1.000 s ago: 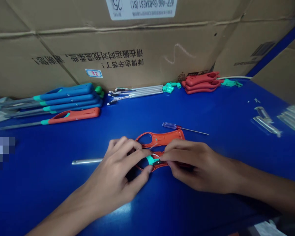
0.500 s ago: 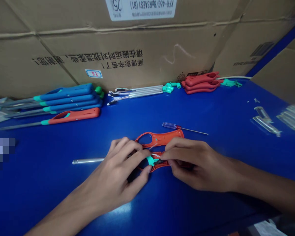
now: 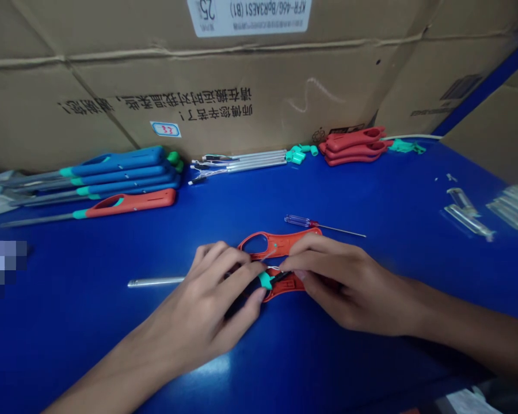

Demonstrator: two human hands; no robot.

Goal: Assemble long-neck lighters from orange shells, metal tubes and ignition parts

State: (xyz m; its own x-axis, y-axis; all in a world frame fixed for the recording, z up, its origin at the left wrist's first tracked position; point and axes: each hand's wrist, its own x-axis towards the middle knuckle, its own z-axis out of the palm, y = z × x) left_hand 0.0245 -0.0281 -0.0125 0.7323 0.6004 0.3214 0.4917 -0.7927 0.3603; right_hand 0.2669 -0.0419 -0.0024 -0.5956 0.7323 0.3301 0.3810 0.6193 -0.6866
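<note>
An orange lighter half-shell (image 3: 280, 294) lies inner side up on the blue table, with a green trigger (image 3: 265, 280) and a black igniter (image 3: 280, 277) at its middle. My left hand (image 3: 220, 293) curls over the shell's left end, thumb and forefinger either side of the trigger. From under it a metal lighter tube (image 3: 155, 282) sticks out to the left. My right hand (image 3: 345, 282) pinches the igniter's right end, beside a loop of white wire (image 3: 273, 268). Just behind lies the other orange half-shell (image 3: 280, 244), partly covered by my right fingers.
Behind it rests a screwdriver (image 3: 300, 221). Along the cardboard box (image 3: 285, 75) lie blue lighters (image 3: 125, 171), one red lighter (image 3: 132, 202), metal tubes with wires (image 3: 256, 162), green parts (image 3: 296, 154) and red shells (image 3: 354, 146). Clear plastic pieces (image 3: 468, 221) sit at the right.
My right fingers have shifted slightly up, and the black igniter now tilts upward to the right, showing more of the shell beneath. The left hand stays in place.
</note>
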